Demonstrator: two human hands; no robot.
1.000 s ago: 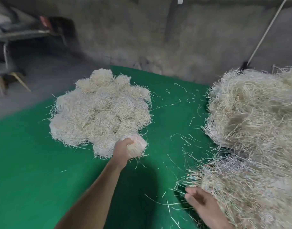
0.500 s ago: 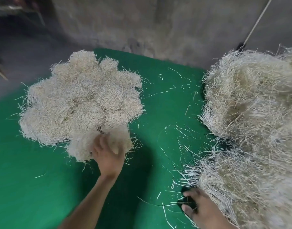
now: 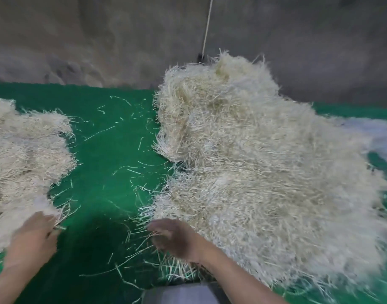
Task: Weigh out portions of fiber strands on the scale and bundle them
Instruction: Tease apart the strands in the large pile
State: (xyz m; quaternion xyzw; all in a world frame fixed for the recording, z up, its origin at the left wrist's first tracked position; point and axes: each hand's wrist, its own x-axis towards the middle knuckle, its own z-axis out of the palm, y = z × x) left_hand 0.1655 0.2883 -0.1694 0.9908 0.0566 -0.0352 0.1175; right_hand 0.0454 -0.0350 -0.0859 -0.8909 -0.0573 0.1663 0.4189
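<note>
At the far left edge, a pile of fibre strands [image 3: 23, 159] lies on the green mat [image 3: 96, 194], partly cut off by the frame. The left hand [image 3: 32, 235] lies back-up at the near edge of this pile, with its fingertips [image 3: 50, 220] touching the pile and a few strands at the fingers; whether the fingers pinch those strands cannot be told. In the middle, loose strands [image 3: 133, 171] are scattered singly over the bare mat between the two piles. The right hand [image 3: 175, 240], blurred, is held over the strands at the near left corner of the large heap [image 3: 265, 183], fingers spread and relaxed, thumb apart, holding nothing. The heap covers the right half of the mat, and its far end rises against the grey wall [image 3: 100, 40]. A thin cord [image 3: 206, 25] runs down the wall to a point just behind the heap
</note>
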